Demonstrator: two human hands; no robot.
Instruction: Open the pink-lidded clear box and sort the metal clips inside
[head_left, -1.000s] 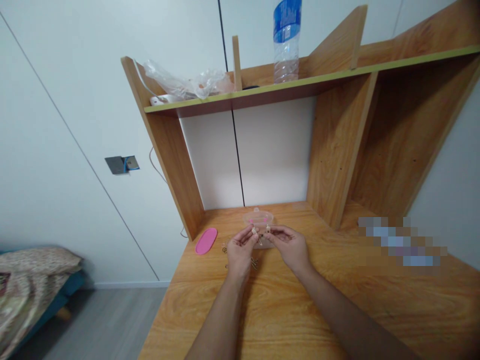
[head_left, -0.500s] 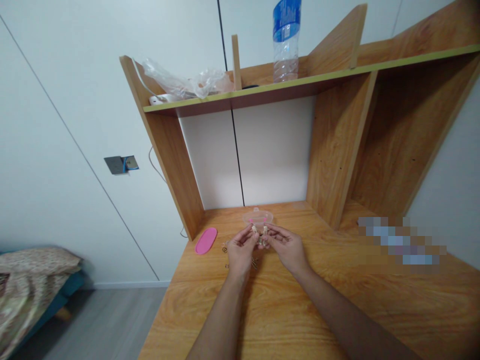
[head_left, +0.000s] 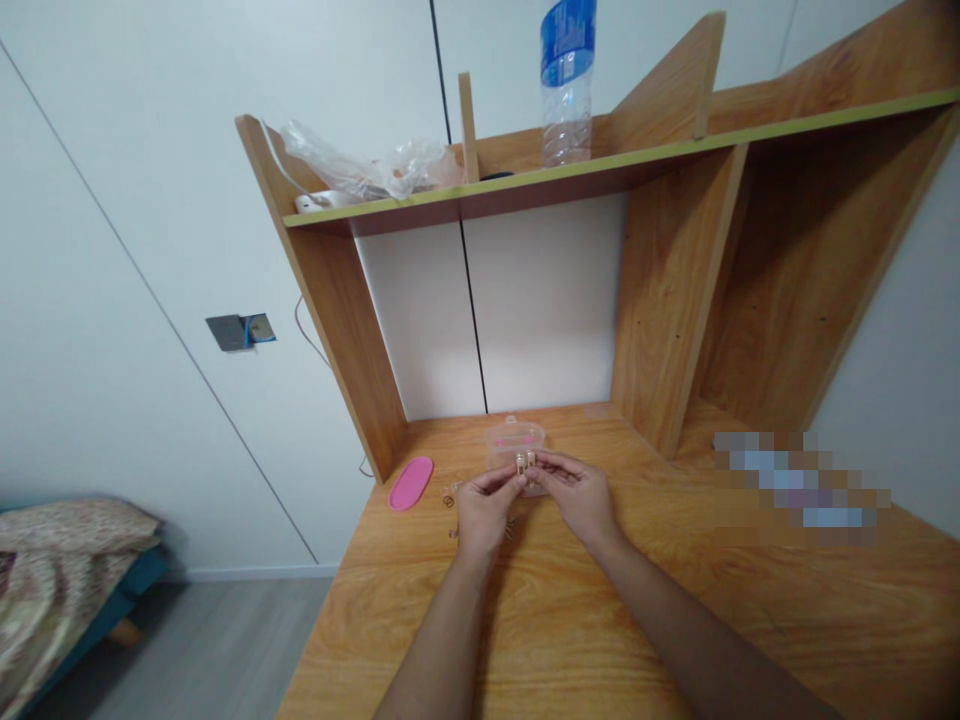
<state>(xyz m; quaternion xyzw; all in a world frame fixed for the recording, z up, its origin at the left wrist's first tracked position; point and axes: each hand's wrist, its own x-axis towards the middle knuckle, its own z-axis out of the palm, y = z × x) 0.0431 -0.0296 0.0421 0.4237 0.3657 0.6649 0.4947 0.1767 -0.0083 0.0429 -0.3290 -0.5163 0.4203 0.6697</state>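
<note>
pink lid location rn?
In the head view, the pink lid lies flat on the desk, left of the left hand, near the shelf's left upright.

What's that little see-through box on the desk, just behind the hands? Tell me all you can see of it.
The clear plastic box is small, rounded and open-topped, with pink bits showing on or inside it. It stands upright on the wooden desk, just beyond the fingertips of both hands, which partly hide its front. Whether they touch it cannot be told. Its contents are too small to make out.

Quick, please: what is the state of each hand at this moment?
Left hand: closed, pinching a small clip.
Right hand: closed, pinching a second small clip beside it.
</note>
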